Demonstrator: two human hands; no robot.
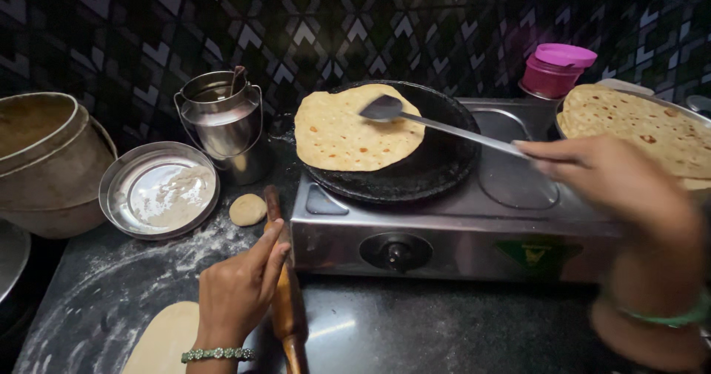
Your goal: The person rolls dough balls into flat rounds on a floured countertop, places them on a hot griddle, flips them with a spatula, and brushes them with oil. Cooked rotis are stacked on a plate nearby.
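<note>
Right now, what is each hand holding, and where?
The right hand grips the metal spatula by its handle end. The left hand rests on the wooden rolling pin.

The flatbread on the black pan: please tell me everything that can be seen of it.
The flatbread is round, thin and pale yellow with small brown spots. It lies flat on the black pan on the steel stove, covering its left part, its edge over the rim. The spatula in the right hand rests on it.
</note>
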